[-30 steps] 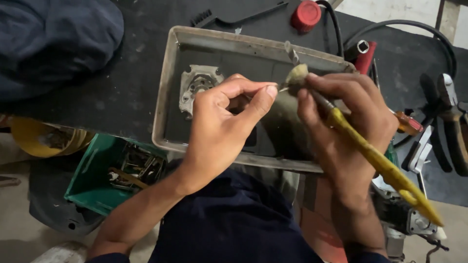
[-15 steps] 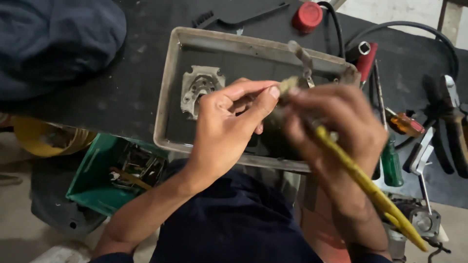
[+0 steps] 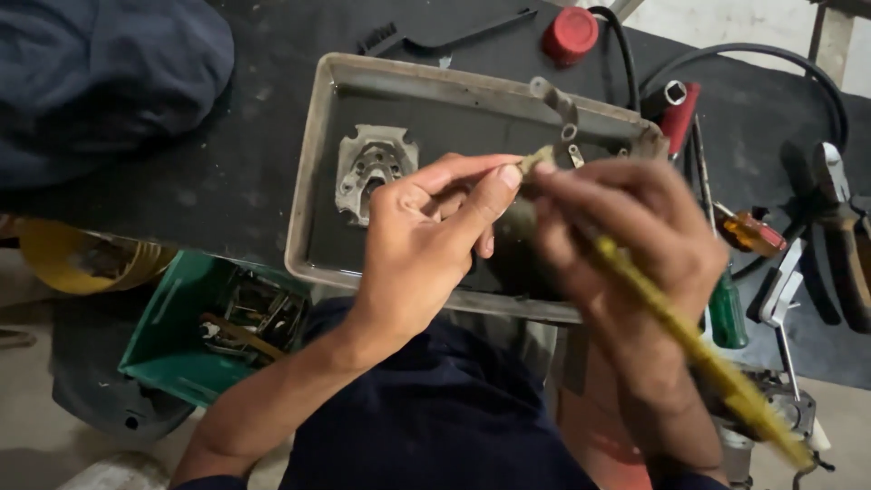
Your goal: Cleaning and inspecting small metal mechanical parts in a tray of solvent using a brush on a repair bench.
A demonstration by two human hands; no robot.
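Two hands [image 3: 535, 245] with yellow-handled brush [image 3: 689, 345] over greasy rectangular metal tray [image 3: 313, 172]

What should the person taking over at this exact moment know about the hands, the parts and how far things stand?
Left hand: pinching a small part, too small to identify, between thumb and fingertips above the metal tray.
Right hand: blurred, gripping a yellow-handled brush with its bristle end at the pinched part.
In the tray: dark liquid, a grey cast metal piece at its left end, a bent metal piece by the far rim.
Done: cannot tell.
Left: the grey piece lies untouched in the tray.
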